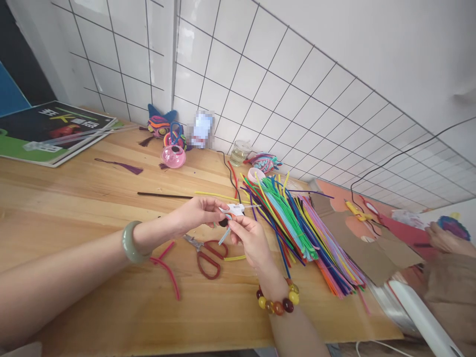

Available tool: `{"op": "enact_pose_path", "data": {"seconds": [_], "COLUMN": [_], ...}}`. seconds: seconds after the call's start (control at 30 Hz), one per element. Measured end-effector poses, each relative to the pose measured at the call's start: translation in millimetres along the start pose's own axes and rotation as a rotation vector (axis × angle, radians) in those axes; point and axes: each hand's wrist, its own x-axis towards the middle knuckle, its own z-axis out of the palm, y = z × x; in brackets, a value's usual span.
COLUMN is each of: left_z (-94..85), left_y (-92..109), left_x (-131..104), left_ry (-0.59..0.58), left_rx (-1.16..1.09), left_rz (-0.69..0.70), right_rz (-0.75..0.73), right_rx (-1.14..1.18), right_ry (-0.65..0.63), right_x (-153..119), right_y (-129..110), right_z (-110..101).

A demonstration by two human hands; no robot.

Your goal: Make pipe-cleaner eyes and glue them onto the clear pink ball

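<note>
My left hand (207, 212), with a green bangle at the wrist, is closed, its thumb and fingertips pinching near my right fingertips. Opposite it, my right hand (248, 235) grips a short light blue pipe cleaner (224, 237) whose end points down toward me. Both hands meet on this piece; its upper part is mostly hidden by fingers. Just behind the fingertips lies a white glue gun (237, 208) with a black cord. Red-handled scissors (208, 259) rest open on the table under the hands. Bent pink pipe cleaners (169, 272) lie left of the scissors.
Right of the hands lies a large heap of coloured pipe cleaners (293, 223). Cardboard (357, 243) and a yellow glue gun (357, 212) are farther right, near another person's hand (448, 239). By the wall stand a glass jar (240, 152) and a pink container (173, 156).
</note>
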Motion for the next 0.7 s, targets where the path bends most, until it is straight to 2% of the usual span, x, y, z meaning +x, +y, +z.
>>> {"op": "enact_pose_path", "data": {"seconds": [0.23, 0.47, 0.7], "left_z": [0.9, 7.8, 11.8], "left_y": [3.6, 4.2, -5.7], "left_x": [-2.2, -3.2, -1.7], "left_ry": [-0.025, 0.109, 0.16], "left_rx": [0.039, -0.069, -0.113], "left_rz": [-0.078, -0.093, -0.038], "right_rz": [-0.027, 0.0, -0.043], "right_rx": [-0.046, 0.039, 0.019], "right_ry": [0.007, 0.021, 0.026], "right_x": [-0.3, 0.7, -0.1], "right_y": [-0.5, 0.7, 0.5], "right_z": [-1.0, -1.9, 0.4]}}
